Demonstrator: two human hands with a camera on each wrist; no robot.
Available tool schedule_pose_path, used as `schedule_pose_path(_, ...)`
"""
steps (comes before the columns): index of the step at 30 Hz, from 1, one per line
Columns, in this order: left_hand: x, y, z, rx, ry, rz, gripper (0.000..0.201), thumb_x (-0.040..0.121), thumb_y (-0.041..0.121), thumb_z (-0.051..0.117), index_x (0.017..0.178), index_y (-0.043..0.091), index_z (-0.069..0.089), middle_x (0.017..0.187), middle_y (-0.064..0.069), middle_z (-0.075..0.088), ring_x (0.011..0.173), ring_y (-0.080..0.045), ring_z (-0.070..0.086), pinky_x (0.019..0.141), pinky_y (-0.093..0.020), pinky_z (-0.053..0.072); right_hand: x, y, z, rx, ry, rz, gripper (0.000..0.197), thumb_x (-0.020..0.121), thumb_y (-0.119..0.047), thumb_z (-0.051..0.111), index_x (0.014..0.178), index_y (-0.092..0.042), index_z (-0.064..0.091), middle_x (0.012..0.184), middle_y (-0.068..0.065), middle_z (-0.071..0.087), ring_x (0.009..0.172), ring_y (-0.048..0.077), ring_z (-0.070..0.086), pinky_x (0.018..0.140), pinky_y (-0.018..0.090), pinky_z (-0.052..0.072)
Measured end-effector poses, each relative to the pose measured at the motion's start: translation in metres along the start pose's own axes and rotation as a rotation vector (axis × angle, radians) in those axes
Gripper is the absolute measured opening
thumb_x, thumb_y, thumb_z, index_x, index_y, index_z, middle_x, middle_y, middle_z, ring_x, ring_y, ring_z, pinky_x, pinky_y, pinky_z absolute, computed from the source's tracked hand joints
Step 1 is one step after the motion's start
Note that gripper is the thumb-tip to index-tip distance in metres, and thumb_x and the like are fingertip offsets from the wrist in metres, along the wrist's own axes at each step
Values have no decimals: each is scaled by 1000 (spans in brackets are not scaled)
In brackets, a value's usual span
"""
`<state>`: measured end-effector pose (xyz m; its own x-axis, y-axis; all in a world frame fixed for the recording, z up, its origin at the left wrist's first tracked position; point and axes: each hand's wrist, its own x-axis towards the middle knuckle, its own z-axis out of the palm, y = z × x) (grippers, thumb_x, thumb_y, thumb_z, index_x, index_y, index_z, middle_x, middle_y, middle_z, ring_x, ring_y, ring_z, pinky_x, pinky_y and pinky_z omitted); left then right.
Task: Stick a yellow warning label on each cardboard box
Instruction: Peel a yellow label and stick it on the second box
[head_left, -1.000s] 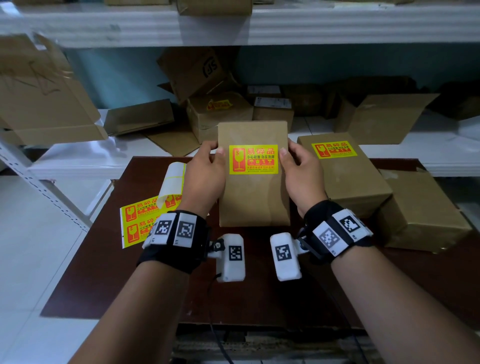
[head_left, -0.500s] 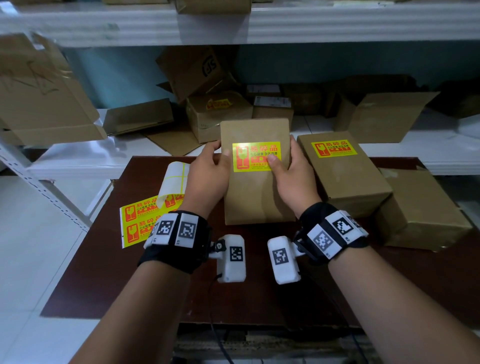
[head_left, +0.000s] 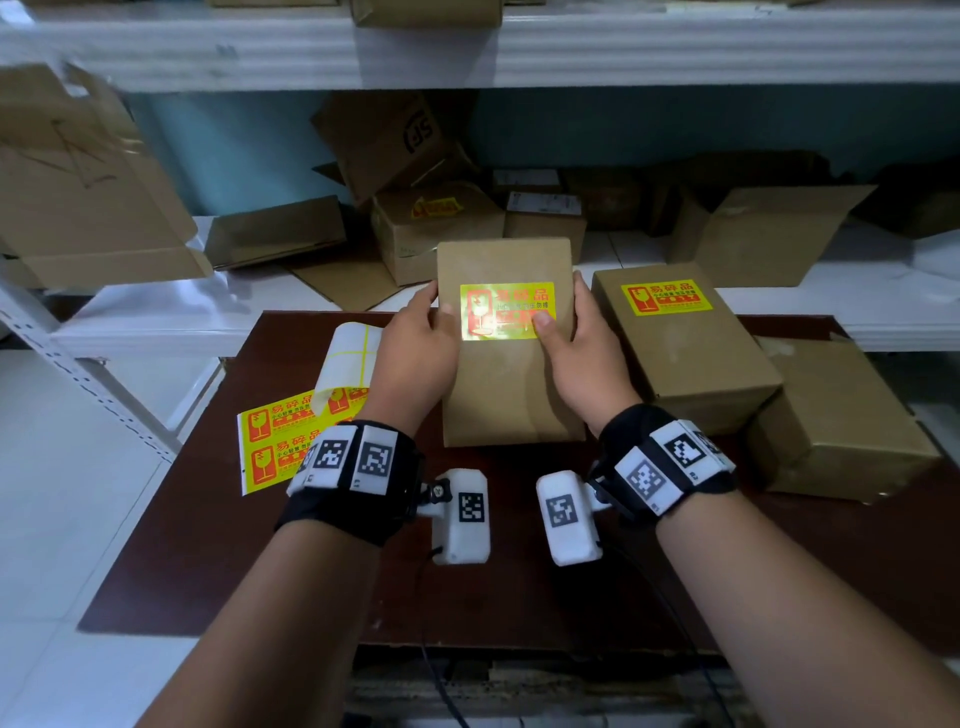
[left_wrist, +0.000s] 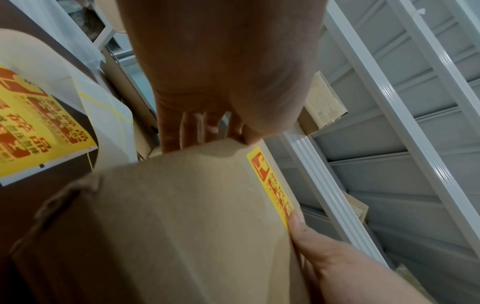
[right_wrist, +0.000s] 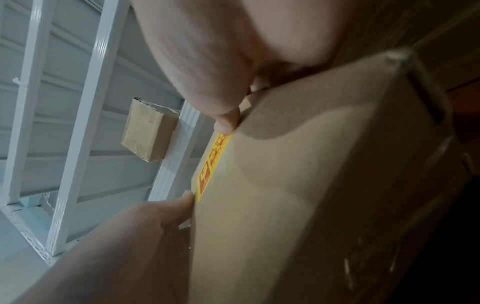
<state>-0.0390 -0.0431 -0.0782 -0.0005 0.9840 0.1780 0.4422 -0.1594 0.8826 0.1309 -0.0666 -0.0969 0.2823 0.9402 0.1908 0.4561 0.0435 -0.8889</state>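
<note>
I hold a plain cardboard box (head_left: 509, 384) tilted up above the brown table (head_left: 291, 571). A yellow warning label (head_left: 506, 310) is stuck across its upper face. My left hand (head_left: 415, 348) grips the box's left edge, thumb beside the label's left end. My right hand (head_left: 579, 353) grips the right edge, its thumb pressing the label's lower right corner. The left wrist view shows the box (left_wrist: 168, 226) and label (left_wrist: 272, 185) edge-on; the right wrist view shows the same box (right_wrist: 311, 185) and label (right_wrist: 213, 162). Both hands' fingers are hidden behind the box.
A sheet of yellow labels (head_left: 280, 441) and a curl of empty backing paper (head_left: 348, 358) lie at the table's left. A labelled box (head_left: 691, 364) and a plain one (head_left: 841, 421) sit at the right. White shelving behind holds several boxes and flattened cartons.
My right thumb has slid leftward from the box's right edge onto the label's lower right corner. The box has tipped slightly, so the label now catches glare.
</note>
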Motion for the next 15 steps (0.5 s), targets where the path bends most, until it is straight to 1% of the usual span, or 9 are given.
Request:
schedule_pose_path(2,-1,2,0,-2,1,-6,43,102,43,42,139,25,54,123,5,65,112,-15,59,92,-33,48,0,0,0,7,-6,18,66,99,-47,47,159,-30,24,149,-2,52,134,20,50,112,48,41)
schedule_pose_path(4,-3,4,1,-22,-4,-3,44,97,49,52,133,25,56,111,13,63,109,-12,60,90,-32,49,-1,-1,0,14,-3,23,63,101,-45,44,159,-30,24,150,-2,51,135,19,50,112,47,41)
schedule_pose_path(6,-4,4,1,12,-9,27,49,90,48,63,132,25,55,106,17,59,105,-10,58,86,-30,47,0,-1,0,20,9,12,64,97,-51,39,157,-30,29,149,-3,52,135,17,50,112,47,41)
schedule_pose_path(7,-4,4,1,35,-13,42,51,89,46,66,133,25,54,106,16,58,105,-10,57,85,-30,46,-1,-1,0,26,8,13,67,95,-55,38,156,-31,31,149,-5,52,135,16,50,112,46,41)
schedule_pose_path(9,-3,4,0,26,-27,32,48,90,39,67,134,25,53,106,16,57,106,-11,57,87,-30,47,-2,-4,-2,23,0,7,68,93,-56,46,155,-31,33,146,-9,54,132,11,51,112,40,42)
schedule_pose_path(11,0,3,0,-33,-54,-23,43,92,29,62,135,27,54,107,17,58,109,-14,59,93,-35,50,-5,-6,-6,12,-9,-19,62,96,-45,58,152,-30,36,140,-11,58,124,7,54,105,32,43)
schedule_pose_path(12,1,3,-1,-56,-67,-44,44,91,25,58,135,28,54,111,15,60,110,-16,60,96,-39,51,-5,-6,-6,10,-11,-24,63,96,-40,60,153,-30,35,139,-11,58,123,7,54,104,31,43)
schedule_pose_path(14,1,4,-2,-78,-94,-67,52,87,18,50,137,31,53,118,8,63,109,-18,62,95,-46,53,-4,-4,-6,11,-16,-21,66,97,-41,59,156,-29,30,143,-10,56,129,11,53,108,36,43)
schedule_pose_path(15,2,4,-2,-89,-97,-80,54,88,14,47,138,30,53,118,8,64,107,-18,63,94,-47,54,-2,-2,-4,12,-18,-8,67,98,-43,56,158,-30,27,146,-9,54,132,13,51,111,40,42)
